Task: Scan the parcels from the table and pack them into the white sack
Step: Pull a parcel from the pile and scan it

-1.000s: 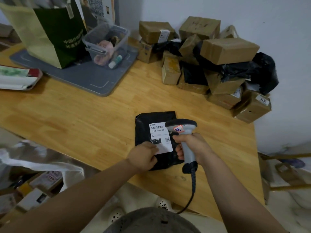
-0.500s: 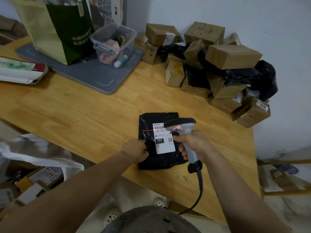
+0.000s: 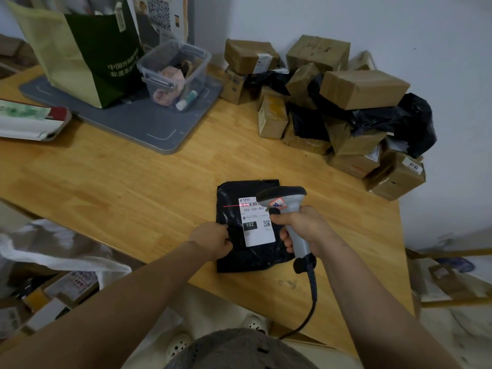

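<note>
Head view: a black parcel (image 3: 239, 259) lies flat on the wooden table (image 3: 133, 187), lower centre of the frame, close to the near edge.
Step in hand: scanning, judging by the red scan line (image 3: 233, 206) crossing the top of the white label (image 3: 259, 233).
Risk, misread: the line sits at the barcode's left end and runs off onto glossy black plastic. A small tilt of the scanner (image 3: 286, 202) could carry it off the bars, so no read would register.
Risk, slip: the wrapper looks slick and wrinkled. If the holding hand loosens, the parcel may slide or the label may buckle.
Risk, cable: the scanner's cord (image 3: 313, 294) hangs over the table edge and could catch on the swing toward the sack.
Left hand (image 3: 210, 239): fingers (image 3: 225, 228) curled tight, pinching the parcel's left edge.
Right hand (image 3: 303, 227): fingers (image 3: 286, 239) wrapped fully round the scanner's handle, with the head aimed at the label.
White sack (image 3: 53, 251): lower left of the frame, mouth open, boxes visible inside.
Remaining parcels (image 3: 359, 89): piled at upper right against the wall.
</note>
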`<move>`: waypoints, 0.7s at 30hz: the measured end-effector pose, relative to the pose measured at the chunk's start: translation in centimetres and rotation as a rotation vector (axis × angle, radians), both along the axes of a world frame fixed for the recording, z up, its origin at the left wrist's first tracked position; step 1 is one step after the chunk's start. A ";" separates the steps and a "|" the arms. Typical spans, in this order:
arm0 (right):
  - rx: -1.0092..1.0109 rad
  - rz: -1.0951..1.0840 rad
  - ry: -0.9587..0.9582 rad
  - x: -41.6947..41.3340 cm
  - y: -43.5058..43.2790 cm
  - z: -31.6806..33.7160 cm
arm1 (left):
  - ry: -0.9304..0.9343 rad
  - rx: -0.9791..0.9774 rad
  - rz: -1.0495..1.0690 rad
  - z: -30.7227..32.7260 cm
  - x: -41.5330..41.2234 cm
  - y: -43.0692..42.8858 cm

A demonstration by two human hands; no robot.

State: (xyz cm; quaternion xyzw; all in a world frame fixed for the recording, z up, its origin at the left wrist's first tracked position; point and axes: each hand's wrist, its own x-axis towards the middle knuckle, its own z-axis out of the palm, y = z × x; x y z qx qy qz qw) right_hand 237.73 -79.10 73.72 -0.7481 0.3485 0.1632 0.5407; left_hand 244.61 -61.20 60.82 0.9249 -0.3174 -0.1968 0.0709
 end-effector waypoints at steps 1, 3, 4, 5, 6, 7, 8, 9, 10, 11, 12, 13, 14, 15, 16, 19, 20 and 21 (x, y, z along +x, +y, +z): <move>0.002 0.000 -0.002 0.0 -0.1 -0.1 | -0.007 0.006 -0.004 0.0 0.1 -0.1; 0.014 -0.003 -0.007 0.0 -0.3 -0.2 | -0.019 0.016 -0.001 -0.1 0.1 -0.2; 0.026 -0.008 -0.012 -0.1 -0.4 -0.3 | -0.019 0.020 0.015 0.0 0.2 -0.4; 0.041 -0.015 -0.018 -0.1 -0.6 -0.5 | -0.019 0.023 0.038 0.0 0.3 -0.5; 0.058 -0.026 -0.027 -0.1 -0.7 -0.6 | -0.019 0.025 0.064 0.2 0.5 -0.7; 0.078 -0.040 -0.037 -0.2 -1.0 -0.7 | -0.028 0.025 0.089 0.5 0.8 -1.0; 0.100 -0.057 -0.049 -0.3 -1.2 -0.9 | -0.056 0.021 0.109 0.8 1.2 -1.4; 0.120 -0.075 -0.063 -0.4 -1.6 -1.0 | -0.102 0.009 0.121 1.1 1.8 -2.0; 0.139 -0.092 -0.078 -0.6 -2.0 -1.2 | -0.153 -0.015 0.126 1.4 2.4 -2.5; 0.157 -0.108 -0.091 -0.7 -2.4 -1.4 | -0.189 -0.055 0.137 1.7 3.2 -3.2; 0.168 -0.122 -0.101 -0.8 -2.8 -1.6 | -0.201 -0.099 0.158 1.9 4.0 -4.1; 0.173 -0.132 -0.105 -0.9 -3.3 -1.8 | -0.186 -0.142 0.187 1.9 4.9 -5.0; 0.176 -0.142 -0.106 -0.9 -3.8 -2.0 | -0.151 -0.166 0.218 2.0 5.8 -6.0; 0.180 -0.151 -0.107 -1.0 -4.3 -2.2 | -0.111 -0.171 0.240 2.1 6.6 -6.9; 0.185 -0.157 -0.108 -1.0 -4.9 -2.4 | -0.077 -0.161 0.244 2.1 7.4 -7.9; 0.196 -0.169 -0.108 -1.1 -6.4 -3.0 | -0.027 -0.028 0.201 1.7 9.1 -10.3; 0.200 -0.177 -0.105 -1.2 -6.9 -3.2 | -0.005 0.039 0.187 1.4 9.5 -10.9; 0.206 -0.187 -0.104 -1.2 -7.5 -3.5 | 0.027 0.103 0.185 1.1 9.8 -11.4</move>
